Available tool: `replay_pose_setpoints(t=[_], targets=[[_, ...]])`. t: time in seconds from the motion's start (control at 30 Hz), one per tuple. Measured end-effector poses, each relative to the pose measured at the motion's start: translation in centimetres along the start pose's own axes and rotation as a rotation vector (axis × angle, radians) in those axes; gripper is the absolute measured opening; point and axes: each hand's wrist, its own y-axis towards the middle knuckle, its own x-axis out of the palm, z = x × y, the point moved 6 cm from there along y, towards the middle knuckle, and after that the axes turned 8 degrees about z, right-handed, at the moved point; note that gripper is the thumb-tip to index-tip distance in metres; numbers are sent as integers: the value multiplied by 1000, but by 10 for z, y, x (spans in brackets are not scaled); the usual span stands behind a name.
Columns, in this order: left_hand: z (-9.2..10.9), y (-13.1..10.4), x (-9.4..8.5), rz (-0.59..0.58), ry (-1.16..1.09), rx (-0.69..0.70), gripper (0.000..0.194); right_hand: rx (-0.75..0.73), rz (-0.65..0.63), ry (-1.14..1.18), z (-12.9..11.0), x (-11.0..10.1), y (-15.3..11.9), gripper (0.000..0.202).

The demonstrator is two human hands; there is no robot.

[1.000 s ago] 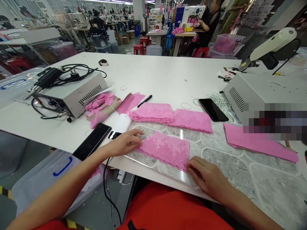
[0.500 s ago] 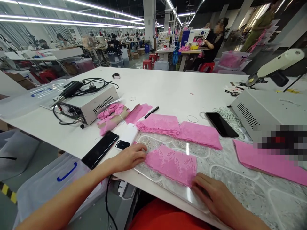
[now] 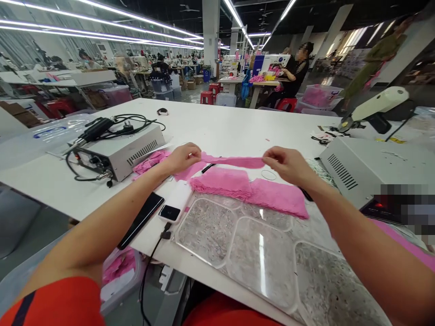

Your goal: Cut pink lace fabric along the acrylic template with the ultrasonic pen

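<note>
One pink lace piece (image 3: 234, 161) is raised above the table (image 3: 217, 124), held between two hands: the left hand (image 3: 184, 157) pinches one end, the right hand (image 3: 285, 164) the other, each grip clamped. Nearby sit two pink stacks (image 3: 220, 183), one white device (image 3: 177, 195) and two grey vented boxes (image 3: 139, 151).

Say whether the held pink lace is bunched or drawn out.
Drawn out: the left hand and right hand pinch opposite ends of the pink lace.

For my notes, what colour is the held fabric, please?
The held fabric is pink, best seen in the head view.
</note>
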Motion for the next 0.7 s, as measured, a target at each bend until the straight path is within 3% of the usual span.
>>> replay_pose_setpoints(t=[0.07,0.17,0.27,0.37,0.47,0.57,0.63,0.7], targets=[[-7,-8,2,-13,24,32,22,-53,-17,0,2,20,4,12],[-12,-27,12,-78,50,107,26,-56,-98,-8,18,51,-9,9],[-5,-38,23,-90,70,165,29,-30,-121,-10,38,54,-37,16],[28,-38,47,-110,64,222,28,21,-84,-25,59,32,-69,16],[75,-28,90,-174,55,294,19,50,-68,-47,75,12,-96,16],[113,-11,133,-232,73,341,19,49,-74,-75,84,7,-112,17],[124,1,153,-257,91,345,8,42,-82,-89,87,9,-116,17],[126,11,162,-271,102,328,10,37,-88,-94,89,12,-118,16]])
